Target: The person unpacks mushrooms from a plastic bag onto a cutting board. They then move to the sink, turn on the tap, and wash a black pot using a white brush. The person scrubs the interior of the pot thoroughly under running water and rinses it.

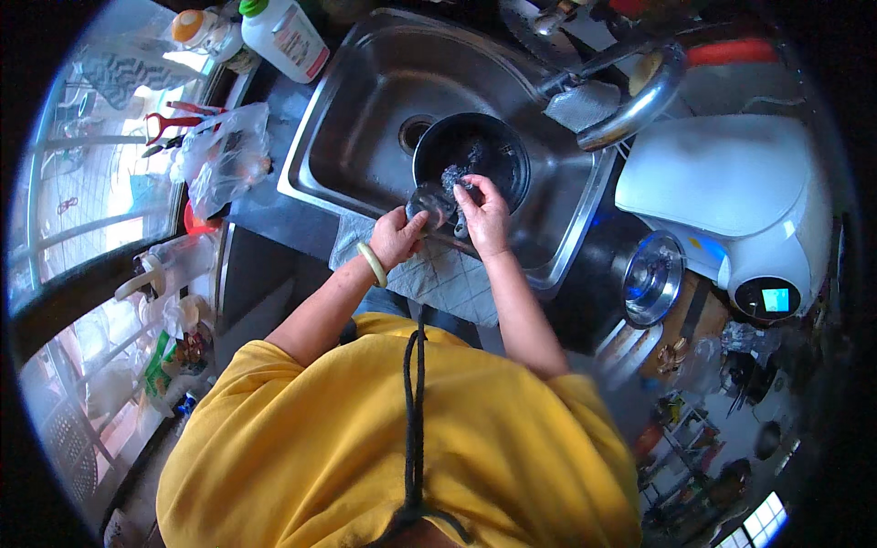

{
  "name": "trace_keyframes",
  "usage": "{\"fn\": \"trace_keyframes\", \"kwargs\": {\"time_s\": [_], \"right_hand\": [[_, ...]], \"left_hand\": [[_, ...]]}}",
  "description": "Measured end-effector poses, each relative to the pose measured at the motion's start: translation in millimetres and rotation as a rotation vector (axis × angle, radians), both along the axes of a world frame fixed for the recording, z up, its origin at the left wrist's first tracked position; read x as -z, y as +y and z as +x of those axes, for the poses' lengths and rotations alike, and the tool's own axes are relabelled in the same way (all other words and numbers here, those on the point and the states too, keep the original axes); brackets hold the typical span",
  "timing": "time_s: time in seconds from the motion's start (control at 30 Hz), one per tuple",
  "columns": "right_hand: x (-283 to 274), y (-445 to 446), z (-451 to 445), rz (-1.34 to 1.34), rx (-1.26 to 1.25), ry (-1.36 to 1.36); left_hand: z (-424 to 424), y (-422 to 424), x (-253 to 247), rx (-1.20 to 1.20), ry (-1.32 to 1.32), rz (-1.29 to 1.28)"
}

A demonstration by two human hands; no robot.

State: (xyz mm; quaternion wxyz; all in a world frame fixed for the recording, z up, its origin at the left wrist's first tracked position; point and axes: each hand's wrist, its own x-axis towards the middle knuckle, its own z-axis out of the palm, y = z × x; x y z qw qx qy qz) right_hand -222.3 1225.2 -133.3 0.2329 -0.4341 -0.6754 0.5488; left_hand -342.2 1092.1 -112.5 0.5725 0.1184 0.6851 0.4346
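Observation:
A dark round pan (515, 154) rests in the stainless steel sink (356, 161), right of the drain (414, 131). My left hand (397, 236), with a pale bangle (372, 265) at the wrist, grips a small see-through rounded vessel (430, 198) at the pan's near left rim. Between the thumb and fingers of my right hand (485, 216) is a dark, frizzy clump (451, 177), held over the pan; whether it is steel wool or food cannot be told. A similar dark clump (474, 149) lies in the pan.
A curved metal faucet (640, 109) reaches over the sink's right side. Bottles (286, 41) stand at the back left. Left of the sink are a plastic bag (229, 161) and red-handled tools (161, 125). A white appliance (716, 175) and a metal bowl (653, 277) are at right. A cloth (452, 274) hangs over the front edge.

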Motion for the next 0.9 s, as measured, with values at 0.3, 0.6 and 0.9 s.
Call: {"fn": "trace_keyframes", "kwargs": {"time_s": [0.3,0.6,0.9], "right_hand": [[8,-2,-7,-0.671,-0.106,0.233],[33,-11,-7,-0.670,-0.193,0.172],[46,-14,-4,-0.328,-0.341,0.036]], "left_hand": [[3,-16,-15,0.080,0.134,0.024],[23,-59,-13,0.416,0.921,-0.012],[26,-60,15,0.328,1.255,0.329]]}}
